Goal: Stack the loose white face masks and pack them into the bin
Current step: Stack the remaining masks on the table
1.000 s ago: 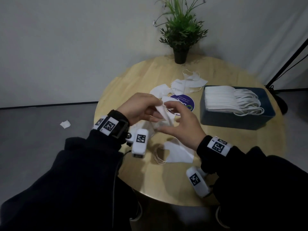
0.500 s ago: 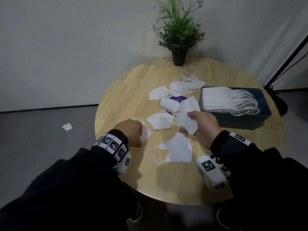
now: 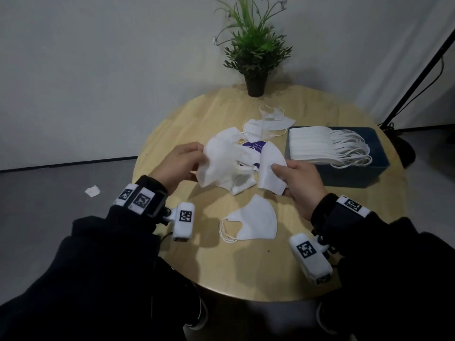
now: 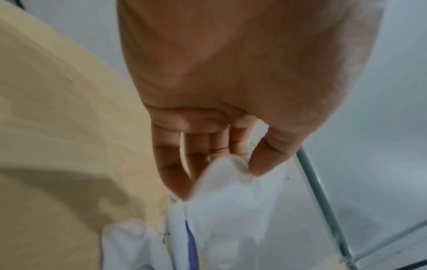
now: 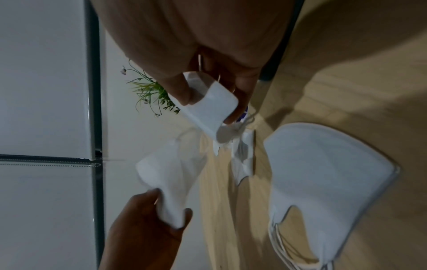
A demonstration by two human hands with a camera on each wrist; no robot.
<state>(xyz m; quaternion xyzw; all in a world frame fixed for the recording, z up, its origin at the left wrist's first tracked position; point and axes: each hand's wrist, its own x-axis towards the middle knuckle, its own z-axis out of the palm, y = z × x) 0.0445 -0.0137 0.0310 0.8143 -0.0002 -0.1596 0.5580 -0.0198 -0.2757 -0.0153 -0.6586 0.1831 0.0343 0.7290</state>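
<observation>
My left hand (image 3: 183, 161) pinches a blurred white mask (image 3: 221, 163) by its edge, lifted above the round wooden table (image 3: 177, 124); the left wrist view shows thumb and fingers (image 4: 261, 164) closed on that mask (image 4: 231, 201). My right hand (image 3: 298, 180) grips a second white mask (image 3: 270, 168), with the thumb on top; in the right wrist view that mask (image 5: 210, 107) bends between thumb and fingers. Another mask (image 3: 251, 222) lies flat near the front edge. More loose masks (image 3: 261, 125) lie further back. The dark blue bin (image 3: 357, 173) at the right holds a stack of masks (image 3: 312, 143).
A potted plant (image 3: 254, 60) stands at the table's far edge. A purple round sticker (image 3: 253, 146) shows under the loose masks. A scrap of white paper (image 3: 92, 191) lies on the grey floor at the left. A black stand (image 3: 418, 77) leans at the right.
My left hand has lifted off the table with a mask and swung right toward the right hand. The right hand keeps hold of its mask at about the same place.
</observation>
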